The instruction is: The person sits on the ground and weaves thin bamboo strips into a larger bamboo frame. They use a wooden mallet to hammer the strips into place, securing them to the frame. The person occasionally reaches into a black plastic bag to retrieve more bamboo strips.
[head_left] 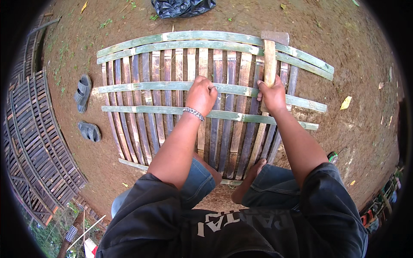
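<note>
A bamboo slat panel (146, 124) lies flat on the dirt in front of me, upright slats crossed by green bamboo strips. My left hand (201, 94) is closed in a fist on one green cross strip near the panel's middle; a metal bracelet circles its wrist. My right hand (272, 95) grips the wooden handle of a hammer (270, 56), whose metal head rests near the panel's far right top. I squat with one bare foot (257, 165) on the panel's near edge.
A pair of grey sandals (82, 92) lies on the dirt left of the panel. A stack of darker finished bamboo panels (34, 142) sits at far left. A black plastic bag (180, 7) lies beyond the panel. Tools lie at lower right.
</note>
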The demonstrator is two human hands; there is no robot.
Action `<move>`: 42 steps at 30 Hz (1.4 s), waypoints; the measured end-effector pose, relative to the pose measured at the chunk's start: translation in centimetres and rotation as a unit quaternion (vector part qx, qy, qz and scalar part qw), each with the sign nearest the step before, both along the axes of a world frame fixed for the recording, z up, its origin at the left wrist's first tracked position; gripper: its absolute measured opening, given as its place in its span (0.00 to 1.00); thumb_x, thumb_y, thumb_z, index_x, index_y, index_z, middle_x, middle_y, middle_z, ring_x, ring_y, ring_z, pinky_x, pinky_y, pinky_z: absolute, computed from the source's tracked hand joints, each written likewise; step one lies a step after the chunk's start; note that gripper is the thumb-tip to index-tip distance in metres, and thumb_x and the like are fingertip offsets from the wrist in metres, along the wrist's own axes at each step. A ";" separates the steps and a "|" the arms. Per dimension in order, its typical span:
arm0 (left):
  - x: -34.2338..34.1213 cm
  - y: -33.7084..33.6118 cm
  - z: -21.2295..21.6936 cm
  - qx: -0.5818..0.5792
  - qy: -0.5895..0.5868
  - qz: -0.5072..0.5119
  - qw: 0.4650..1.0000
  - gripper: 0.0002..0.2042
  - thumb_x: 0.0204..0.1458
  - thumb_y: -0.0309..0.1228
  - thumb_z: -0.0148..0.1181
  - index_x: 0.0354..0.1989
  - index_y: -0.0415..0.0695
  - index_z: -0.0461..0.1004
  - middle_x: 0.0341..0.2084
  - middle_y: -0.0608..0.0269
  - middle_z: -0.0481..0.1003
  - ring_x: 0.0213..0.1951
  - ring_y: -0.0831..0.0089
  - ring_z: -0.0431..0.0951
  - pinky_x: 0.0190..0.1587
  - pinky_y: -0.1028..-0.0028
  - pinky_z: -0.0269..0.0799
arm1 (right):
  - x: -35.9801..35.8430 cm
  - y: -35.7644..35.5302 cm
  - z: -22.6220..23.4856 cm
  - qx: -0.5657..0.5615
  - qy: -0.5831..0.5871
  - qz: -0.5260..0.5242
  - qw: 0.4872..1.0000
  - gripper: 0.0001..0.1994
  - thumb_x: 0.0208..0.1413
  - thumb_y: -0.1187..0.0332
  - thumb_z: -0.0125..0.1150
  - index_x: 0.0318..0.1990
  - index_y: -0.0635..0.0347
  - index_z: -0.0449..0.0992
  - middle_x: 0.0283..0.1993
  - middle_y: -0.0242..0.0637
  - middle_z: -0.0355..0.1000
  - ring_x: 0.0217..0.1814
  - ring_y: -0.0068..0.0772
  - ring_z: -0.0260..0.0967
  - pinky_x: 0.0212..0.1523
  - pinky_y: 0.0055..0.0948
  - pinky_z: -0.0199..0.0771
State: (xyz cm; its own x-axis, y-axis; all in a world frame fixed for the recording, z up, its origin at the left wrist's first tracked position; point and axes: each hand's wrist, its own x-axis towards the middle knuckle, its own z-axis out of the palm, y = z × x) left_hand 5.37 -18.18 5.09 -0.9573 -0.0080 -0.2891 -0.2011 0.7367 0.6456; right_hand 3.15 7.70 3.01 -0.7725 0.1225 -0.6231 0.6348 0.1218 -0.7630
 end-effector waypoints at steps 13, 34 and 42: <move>-0.3 -0.1 0.0 0.023 -0.019 0.019 0.999 0.06 0.51 0.25 0.64 0.25 0.38 0.75 0.38 0.49 0.76 0.39 0.49 0.80 0.47 0.58 0.78 | 0.1 0.0 0.2 -0.009 0.005 0.005 1.000 0.20 0.61 0.72 0.65 0.56 0.67 0.67 0.33 0.37 0.75 0.22 0.24 0.72 0.22 0.29 0.77; 2.4 1.3 -4.6 -0.019 0.240 0.003 0.971 0.03 0.53 0.27 0.68 0.35 0.43 0.83 0.40 0.63 0.80 0.44 0.62 0.79 0.49 0.62 0.69 | 0.4 0.2 0.6 0.008 0.027 0.056 0.998 0.23 0.62 0.71 0.65 0.60 0.68 0.64 0.30 0.35 0.72 0.22 0.24 0.70 0.24 0.27 0.73; 3.6 2.8 -3.9 -0.086 0.271 0.102 0.953 0.03 0.49 0.28 0.70 0.32 0.51 0.83 0.38 0.74 0.81 0.44 0.69 0.76 0.54 0.63 0.64 | 5.3 1.4 4.6 0.128 0.029 0.288 0.949 0.24 0.68 0.67 0.56 0.67 0.65 0.61 0.37 0.55 0.77 0.35 0.48 0.79 0.38 0.44 0.79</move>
State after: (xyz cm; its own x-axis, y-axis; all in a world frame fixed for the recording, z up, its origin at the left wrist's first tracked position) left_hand 8.98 -15.36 1.15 -0.9393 -0.2122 0.2698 -0.0225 0.8223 0.5686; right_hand 8.48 9.14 7.59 -0.7895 -0.1890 -0.5840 0.3646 0.6209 -0.6939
